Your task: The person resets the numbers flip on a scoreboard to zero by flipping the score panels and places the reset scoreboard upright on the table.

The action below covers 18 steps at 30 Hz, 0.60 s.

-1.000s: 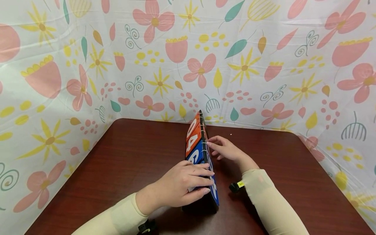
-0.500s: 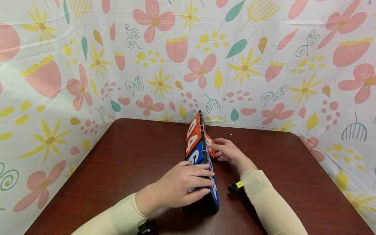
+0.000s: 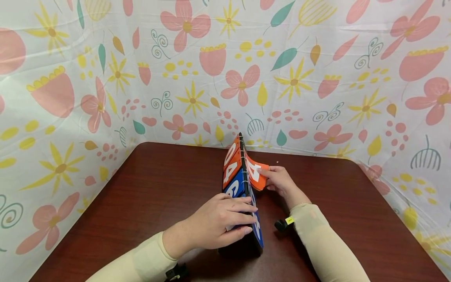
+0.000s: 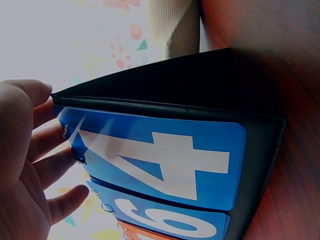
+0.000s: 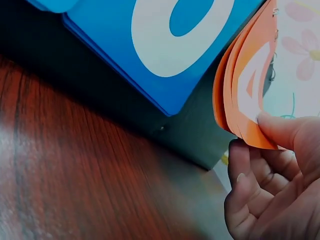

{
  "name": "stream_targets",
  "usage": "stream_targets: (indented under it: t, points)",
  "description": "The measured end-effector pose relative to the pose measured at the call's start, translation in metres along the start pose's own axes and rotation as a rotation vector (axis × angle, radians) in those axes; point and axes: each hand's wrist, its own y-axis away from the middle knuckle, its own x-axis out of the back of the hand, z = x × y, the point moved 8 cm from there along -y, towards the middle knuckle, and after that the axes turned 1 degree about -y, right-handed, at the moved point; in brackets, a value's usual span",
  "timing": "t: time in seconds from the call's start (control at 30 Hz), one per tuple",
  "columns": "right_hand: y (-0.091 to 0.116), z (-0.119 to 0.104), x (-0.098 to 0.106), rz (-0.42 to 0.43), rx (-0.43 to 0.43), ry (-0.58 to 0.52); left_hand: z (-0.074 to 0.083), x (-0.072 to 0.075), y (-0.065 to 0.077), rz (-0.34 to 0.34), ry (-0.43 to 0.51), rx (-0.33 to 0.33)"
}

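A black tent-shaped flip scoreboard (image 3: 240,250) stands lengthwise on the table, with orange and blue number cards ringed along its ridge. My left hand (image 3: 223,219) lies over the near end of the ridge, fingers laid across it. In the left wrist view, its fingertips meet the ringed edge beside a blue 4 card (image 4: 165,155) and a blue 6 card (image 4: 170,220). My right hand (image 3: 280,182) pinches several orange number cards (image 5: 240,95) by their lower corner, thumb on the front. They bend outward from the right face, a white 4 showing. A blue 0 card (image 5: 150,45) hangs nearer me.
The dark red-brown wooden table (image 3: 169,184) extends around the scoreboard. A white curtain (image 3: 225,78) printed with flowers hangs behind it and at both sides. A small white speck (image 3: 277,161) lies near the far edge. Black straps or cases (image 3: 282,225) sit under the wrists.
My right hand has gone from touching the ridge's right side to pinching the orange cards, and has drawn them out to the right. The left hand and the scoreboard stay in place.
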Motion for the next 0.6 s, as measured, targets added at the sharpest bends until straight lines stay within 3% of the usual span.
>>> stream_targets:
  t: [0.37, 0.6]
  points:
    - [0.004, -0.019, 0.008, 0.094, 0.173, 0.268, 0.003, 0.002, -0.001, 0.021, -0.077, -0.05]
    - [0.003, -0.021, 0.004, 0.111, 0.211, 0.362, 0.003, 0.002, 0.0, 0.02, -0.08, -0.05]
